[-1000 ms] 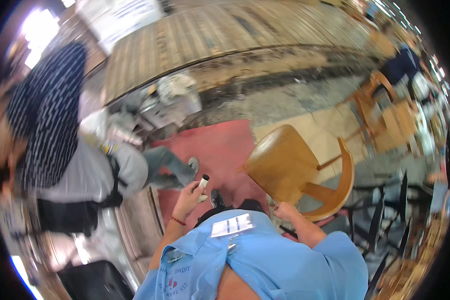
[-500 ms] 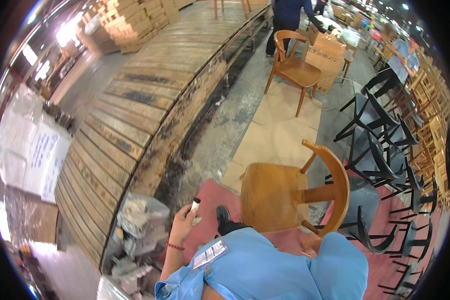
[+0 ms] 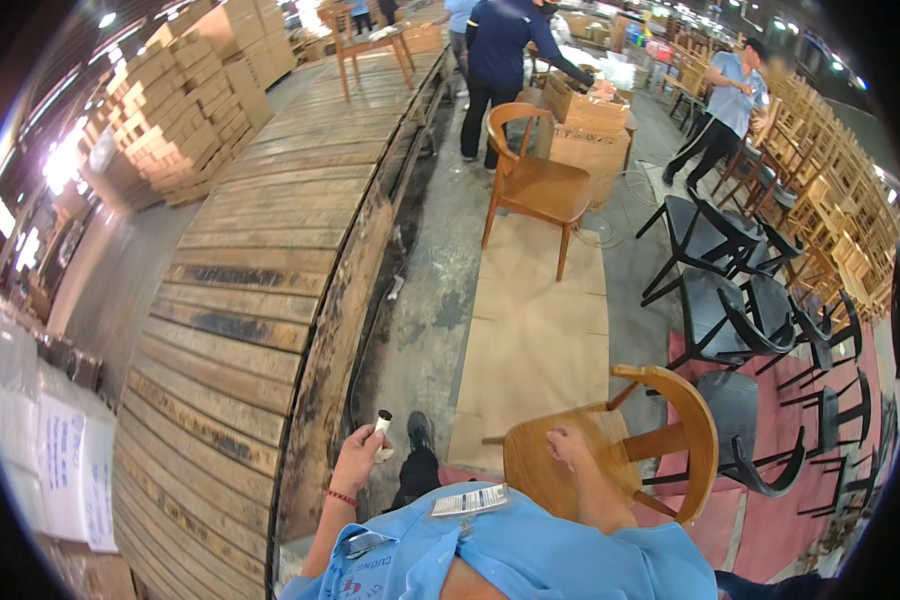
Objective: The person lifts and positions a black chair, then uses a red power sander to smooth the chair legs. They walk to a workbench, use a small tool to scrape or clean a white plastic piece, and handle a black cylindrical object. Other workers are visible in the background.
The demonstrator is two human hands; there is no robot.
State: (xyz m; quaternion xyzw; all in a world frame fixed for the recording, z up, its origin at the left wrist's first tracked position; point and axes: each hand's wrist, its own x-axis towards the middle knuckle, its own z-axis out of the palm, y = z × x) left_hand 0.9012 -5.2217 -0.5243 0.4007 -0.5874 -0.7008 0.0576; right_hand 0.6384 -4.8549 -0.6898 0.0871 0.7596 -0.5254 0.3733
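My left hand [image 3: 353, 468], with a red bead bracelet at its wrist, is closed around a small white tube with a black end [image 3: 382, 422]. A pale bit shows beneath the tube, too small to name. Over the seat of a brown wooden chair [image 3: 530, 470] is my right hand [image 3: 568, 447], its fingers curled in. What it holds, if anything, is hidden, and I cannot tell whether it touches the seat. The chair stands just ahead to my right, its curved backrest [image 3: 702, 450] turned to the right.
A slatted wooden platform [image 3: 220, 330] runs along my left. Ahead, a second brown chair [image 3: 540, 185] stands on cardboard sheeting [image 3: 530, 330] by cartons [image 3: 588, 160]. Several black chairs [image 3: 710, 310] line the right. A person in dark blue [image 3: 500, 50] and one in light blue [image 3: 730, 95] stand farther off.
My right hand has come from low beside the chair's back to over its seat. My left hand still grips the tube. The view has shifted, with the near chair now lower in it.
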